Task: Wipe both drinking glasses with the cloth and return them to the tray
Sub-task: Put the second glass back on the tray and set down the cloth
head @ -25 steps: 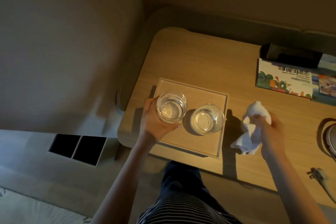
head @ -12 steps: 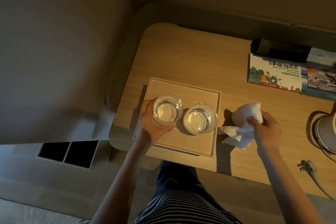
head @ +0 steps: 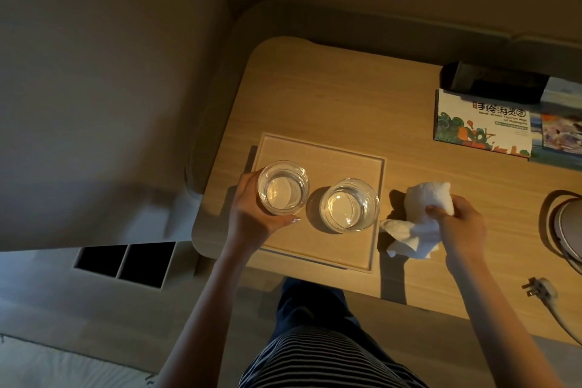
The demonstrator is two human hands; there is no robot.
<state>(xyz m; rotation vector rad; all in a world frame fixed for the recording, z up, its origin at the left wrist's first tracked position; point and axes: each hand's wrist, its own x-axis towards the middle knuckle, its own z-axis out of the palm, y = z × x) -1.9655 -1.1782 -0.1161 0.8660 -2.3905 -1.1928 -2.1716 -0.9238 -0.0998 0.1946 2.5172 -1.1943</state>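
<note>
Two clear drinking glasses stand upright side by side on a shallow wooden tray [head: 318, 148]. My left hand [head: 252, 214] is wrapped around the left glass [head: 282, 187] at the tray's left edge. The right glass [head: 349, 208] stands free, close beside it. To the right of the tray, my right hand [head: 458, 224] grips a crumpled white cloth [head: 419, 217], whose loose end lies on the wooden table.
On the wooden table [head: 330, 98] lie a colourful brochure [head: 482, 123] and a dark box [head: 494, 82] at the back right. A round appliance base [head: 570, 224] and a plug with cord [head: 541, 290] sit at the right edge. The table's front edge lies just below the tray.
My left hand has lowered the left glass onto the tray beside the other. My right hand has brought the cloth down onto the table; the view shifted slightly.
</note>
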